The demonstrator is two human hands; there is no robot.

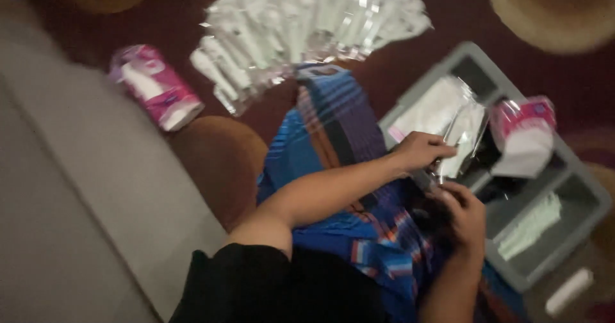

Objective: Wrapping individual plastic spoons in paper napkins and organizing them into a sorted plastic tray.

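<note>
Right hand [462,211] was curled under the clear sachet [462,134], grip unclear in the blur. Left hand [419,151], forearm crossed over the lap, was pinched shut on its edge. Sachet was held over the grey tray [580,195]. A firm two-sided pinch was judged best, film kept taut.

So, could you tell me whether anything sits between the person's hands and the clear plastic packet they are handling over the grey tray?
Nothing visible does. The left hand and the right hand both already touch the clear plastic packet, held above the grey tray. The pink-and-white pack lies beside it, not between.
</note>
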